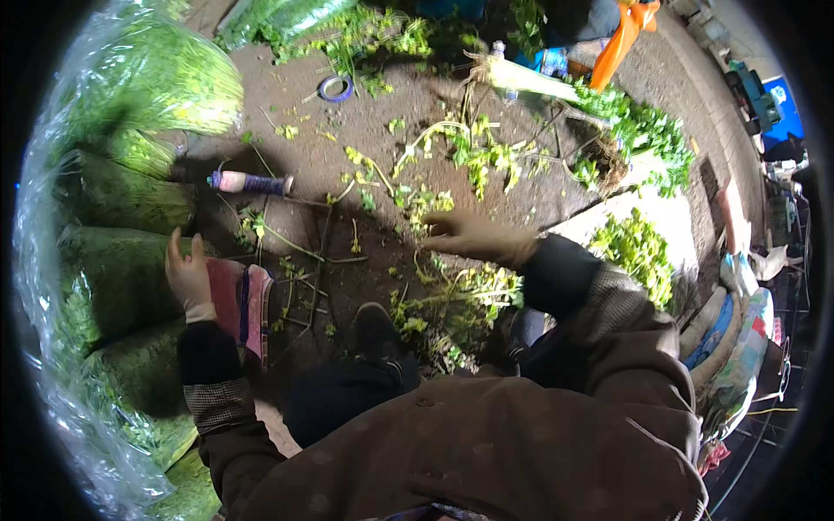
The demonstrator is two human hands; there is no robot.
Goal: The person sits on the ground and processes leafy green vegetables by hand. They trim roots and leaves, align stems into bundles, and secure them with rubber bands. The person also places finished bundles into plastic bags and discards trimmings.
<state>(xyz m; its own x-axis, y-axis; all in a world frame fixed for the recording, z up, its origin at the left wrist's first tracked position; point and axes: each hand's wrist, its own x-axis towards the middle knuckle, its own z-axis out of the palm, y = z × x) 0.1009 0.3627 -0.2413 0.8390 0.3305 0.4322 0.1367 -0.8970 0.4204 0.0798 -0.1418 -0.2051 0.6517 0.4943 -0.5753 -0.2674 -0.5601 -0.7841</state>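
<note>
My left hand (184,270), its fingers apart, is beside wrapped celery bundles (124,273) stacked at the left. It holds nothing that I can see. A pink board or seat (225,296) with a dark band lies just right of that wrist. Over the littered ground, my right hand (479,236) reaches leftward with nothing visible in it and a gap between thumb and fingers. Below it are loose celery stalks and yellowing leaves (482,290). Between and beyond the hands lies a cylinder wound with purple material (254,184).
A purple tape roll (336,89) lies farther out. Celery with roots (528,79) rests at the upper right, near an orange cloth or bag (619,49). Leaves cover part of a white sheet (681,254). Large celery bundles in clear plastic (176,78) line the left; stuffed sacks (736,365) stand right.
</note>
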